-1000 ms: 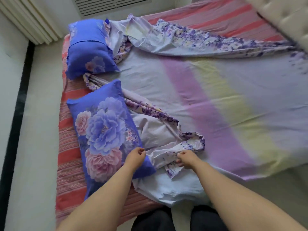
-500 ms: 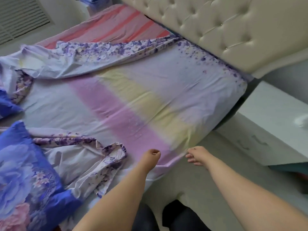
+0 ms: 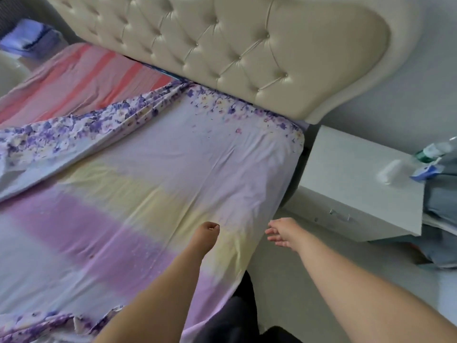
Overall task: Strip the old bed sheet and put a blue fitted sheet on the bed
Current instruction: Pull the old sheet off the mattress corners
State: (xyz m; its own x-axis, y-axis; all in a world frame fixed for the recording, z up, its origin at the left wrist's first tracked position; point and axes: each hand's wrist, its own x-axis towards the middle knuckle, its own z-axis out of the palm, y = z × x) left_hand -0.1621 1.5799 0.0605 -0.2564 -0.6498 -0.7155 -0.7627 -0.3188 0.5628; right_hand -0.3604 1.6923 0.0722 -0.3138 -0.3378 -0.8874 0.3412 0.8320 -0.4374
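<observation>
Cream tufted headboard (image 3: 247, 45) stands against a pale grey wall (image 3: 420, 82). White nightstand (image 3: 351, 179) just beside headboard's right end, on light floor (image 3: 284, 280). Daylight diffuse.

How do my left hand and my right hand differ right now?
The left hand has fingers curled in, over the old sheet; the right hand has fingers spread loosely, past the bed's edge above the floor. Neither visibly grips anything.
</observation>
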